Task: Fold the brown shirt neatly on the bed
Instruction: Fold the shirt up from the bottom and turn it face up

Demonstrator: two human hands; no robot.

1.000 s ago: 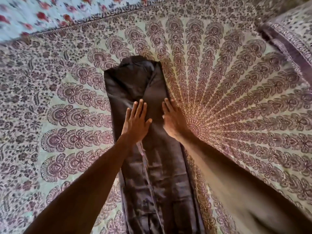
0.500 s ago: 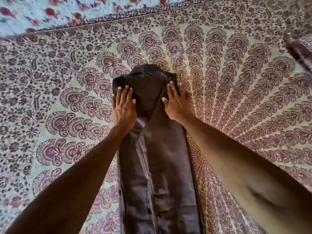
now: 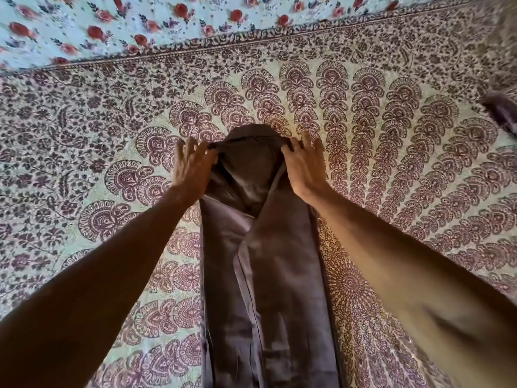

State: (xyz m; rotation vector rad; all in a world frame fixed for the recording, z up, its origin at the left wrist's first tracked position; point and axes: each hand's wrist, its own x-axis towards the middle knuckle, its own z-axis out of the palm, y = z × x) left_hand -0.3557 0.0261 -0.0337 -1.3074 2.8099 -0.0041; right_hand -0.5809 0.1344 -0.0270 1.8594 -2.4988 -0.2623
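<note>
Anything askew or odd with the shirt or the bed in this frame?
Nothing damaged or spilled. The brown shirt lies as a long narrow strip on the patterned bedspread; only its far collar end is bunched, where the left hand and right hand pinch its corners.

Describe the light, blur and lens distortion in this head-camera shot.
Head view: the right forearm is warmly lit, the left forearm in deep shadow; faint sheen on the brown shirt near the bottom; the wide lens bows the bedspread border into a curve; the floral sheet and the lower right corner are smeared; the left hand and right hand look fairly sharp.
</note>
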